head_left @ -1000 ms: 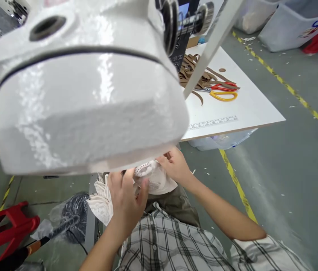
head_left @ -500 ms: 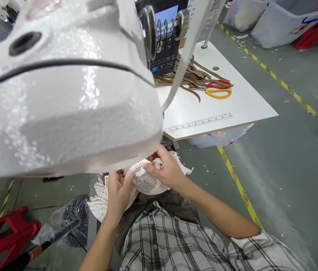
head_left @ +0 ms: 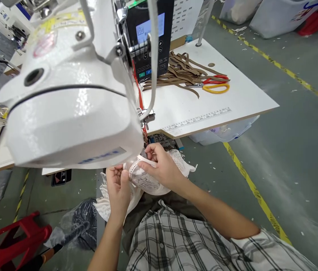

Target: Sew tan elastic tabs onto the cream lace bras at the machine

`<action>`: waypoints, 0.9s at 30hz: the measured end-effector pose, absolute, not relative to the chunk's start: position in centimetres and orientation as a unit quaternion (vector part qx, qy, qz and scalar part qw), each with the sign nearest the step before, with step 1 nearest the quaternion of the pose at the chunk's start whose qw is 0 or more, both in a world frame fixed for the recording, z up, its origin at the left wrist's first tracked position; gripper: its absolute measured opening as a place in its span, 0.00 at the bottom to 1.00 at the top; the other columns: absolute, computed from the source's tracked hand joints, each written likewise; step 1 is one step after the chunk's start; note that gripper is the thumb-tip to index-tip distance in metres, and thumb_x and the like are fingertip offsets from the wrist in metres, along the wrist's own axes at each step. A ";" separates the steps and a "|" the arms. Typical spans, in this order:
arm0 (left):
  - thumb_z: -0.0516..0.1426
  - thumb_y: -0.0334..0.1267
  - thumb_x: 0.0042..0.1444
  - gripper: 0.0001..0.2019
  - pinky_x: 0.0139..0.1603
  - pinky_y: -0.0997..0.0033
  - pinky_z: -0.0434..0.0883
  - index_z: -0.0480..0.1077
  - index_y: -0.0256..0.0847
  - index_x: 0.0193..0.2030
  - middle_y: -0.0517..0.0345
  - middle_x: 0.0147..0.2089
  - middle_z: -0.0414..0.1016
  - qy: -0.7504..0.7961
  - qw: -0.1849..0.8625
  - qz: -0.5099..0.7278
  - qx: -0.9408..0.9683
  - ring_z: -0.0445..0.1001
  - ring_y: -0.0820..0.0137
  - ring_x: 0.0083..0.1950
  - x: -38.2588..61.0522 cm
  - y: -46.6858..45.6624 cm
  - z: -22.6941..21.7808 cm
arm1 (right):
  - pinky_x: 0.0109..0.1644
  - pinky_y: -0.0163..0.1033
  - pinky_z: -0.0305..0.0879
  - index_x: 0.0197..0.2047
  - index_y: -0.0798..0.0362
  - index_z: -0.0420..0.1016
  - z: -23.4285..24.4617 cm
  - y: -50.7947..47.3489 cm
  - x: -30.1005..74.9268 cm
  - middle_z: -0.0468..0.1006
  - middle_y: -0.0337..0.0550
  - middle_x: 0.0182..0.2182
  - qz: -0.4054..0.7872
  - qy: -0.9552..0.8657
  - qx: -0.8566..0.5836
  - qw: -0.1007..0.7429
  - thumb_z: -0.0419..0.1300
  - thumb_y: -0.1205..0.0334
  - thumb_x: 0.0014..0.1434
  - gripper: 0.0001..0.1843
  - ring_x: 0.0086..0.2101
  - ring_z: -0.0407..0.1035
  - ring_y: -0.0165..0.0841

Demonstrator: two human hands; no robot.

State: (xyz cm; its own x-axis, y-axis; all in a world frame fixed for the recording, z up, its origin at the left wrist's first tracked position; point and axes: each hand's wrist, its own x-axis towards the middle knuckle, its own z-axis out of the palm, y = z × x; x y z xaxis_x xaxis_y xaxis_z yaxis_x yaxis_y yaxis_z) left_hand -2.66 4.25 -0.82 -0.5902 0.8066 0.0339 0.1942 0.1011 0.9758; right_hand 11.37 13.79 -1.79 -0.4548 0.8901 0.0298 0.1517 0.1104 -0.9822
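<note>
A white lace bra (head_left: 150, 181) is stretched between my two hands, just under the front of a white sewing machine (head_left: 74, 128). My left hand (head_left: 118, 188) pinches its edge between thumb and fingers on the left side. On the other side my right hand (head_left: 163, 165) grips the narrow trim along the top edge, thumb uppermost. The machine's needle area is partly hidden behind its head, close to my right fingertips. More white lace pieces (head_left: 104, 201) hang in a bunch beside my left wrist.
The white table (head_left: 249, 101) bears brown strips (head_left: 184, 71), scissors with red and yellow handles (head_left: 215, 87) and a printed ruler scale (head_left: 198, 119). A black control panel (head_left: 147, 37) stands behind. A red stool (head_left: 14, 241) and a dark plastic-wrapped bundle (head_left: 84, 222) are at lower left.
The head view has shifted back, so the sewing machine appears smaller and more of its right side shows. Both hands keep hold of the bra; more of its trim and lace is visible.
</note>
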 end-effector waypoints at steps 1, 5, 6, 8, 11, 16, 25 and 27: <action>0.57 0.47 0.63 0.12 0.39 0.75 0.69 0.66 0.41 0.46 0.57 0.41 0.69 0.688 0.268 0.563 0.371 0.70 0.72 0.38 -2.5 4.0 -0.8 | 0.39 0.37 0.64 0.45 0.50 0.65 -1.7 13.8 11.5 0.69 0.38 0.35 0.550 -0.652 -0.396 0.341 0.64 0.49 0.58 0.19 0.35 0.66 0.31; 0.56 0.44 0.65 0.09 0.44 0.74 0.69 0.66 0.42 0.45 0.56 0.42 0.68 0.663 0.269 0.557 0.421 0.71 0.71 0.43 -1.5 2.6 -0.7 | 0.35 0.36 0.63 0.45 0.51 0.70 -1.4 13.8 13.4 0.72 0.37 0.31 0.605 -0.627 -0.393 0.296 0.63 0.49 0.58 0.17 0.32 0.68 0.31; 0.56 0.44 0.65 0.08 0.44 0.74 0.69 0.67 0.43 0.45 0.56 0.42 0.68 0.660 0.278 0.548 0.433 0.71 0.70 0.43 -1.2 2.2 -0.6 | 0.36 0.36 0.64 0.46 0.51 0.72 -1.2 13.7 14.2 0.74 0.38 0.33 0.618 -0.625 -0.383 0.285 0.62 0.50 0.59 0.16 0.34 0.69 0.32; 0.55 0.43 0.65 0.08 0.46 0.72 0.70 0.68 0.43 0.46 0.54 0.44 0.71 0.659 0.318 0.511 0.451 0.72 0.68 0.46 -0.6 1.5 -0.4 | 0.40 0.37 0.66 0.48 0.50 0.76 -0.9 13.6 16.0 0.79 0.42 0.39 0.639 -0.625 -0.358 0.271 0.60 0.51 0.62 0.15 0.39 0.73 0.34; 0.54 0.45 0.66 0.13 0.55 0.65 0.69 0.71 0.44 0.52 0.49 0.54 0.73 0.649 0.431 0.440 0.446 0.71 0.62 0.57 0.1 1.5 -0.3 | 0.42 0.37 0.67 0.46 0.49 0.80 -0.7 13.2 18.4 0.81 0.42 0.42 0.638 -0.641 -0.342 0.254 0.59 0.53 0.64 0.13 0.41 0.74 0.35; 0.53 0.52 0.64 0.22 0.67 0.56 0.61 0.71 0.41 0.57 0.46 0.59 0.73 0.513 0.659 0.482 0.263 0.69 0.58 0.63 1.5 3.3 -0.2 | 0.35 0.34 0.60 0.40 0.47 0.81 -1.4 11.8 20.3 0.79 0.38 0.32 0.476 -0.781 -0.332 0.231 0.60 0.61 0.63 0.08 0.32 0.71 0.30; 0.54 0.48 0.66 0.21 0.37 0.69 0.66 0.59 0.41 0.23 0.66 0.20 0.50 0.490 0.539 0.638 0.249 0.63 0.73 0.27 3.0 1.5 -0.2 | 0.24 0.37 0.48 0.25 0.49 0.71 -3.9 10.6 21.3 0.64 0.37 0.17 0.129 -0.837 -0.353 0.397 0.50 0.72 0.62 0.17 0.20 0.55 0.29; 0.53 0.49 0.65 0.24 0.33 0.69 0.63 0.56 0.40 0.21 0.65 0.19 0.50 0.488 0.525 0.634 0.291 0.61 0.72 0.26 3.0 0.7 -0.7 | 0.24 0.37 0.51 0.24 0.47 0.71 -4.3 10.3 21.3 0.63 0.38 0.15 0.138 -0.832 -0.355 0.402 0.49 0.68 0.64 0.19 0.19 0.56 0.30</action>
State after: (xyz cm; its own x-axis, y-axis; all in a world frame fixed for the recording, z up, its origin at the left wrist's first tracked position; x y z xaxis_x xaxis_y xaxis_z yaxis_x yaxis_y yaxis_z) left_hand 3.03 0.75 -0.69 -0.2805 0.9492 -0.1428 -0.3824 0.0260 0.9236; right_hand 21.32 10.32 -4.29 -0.4238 0.7026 0.5717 0.4800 0.7094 -0.5161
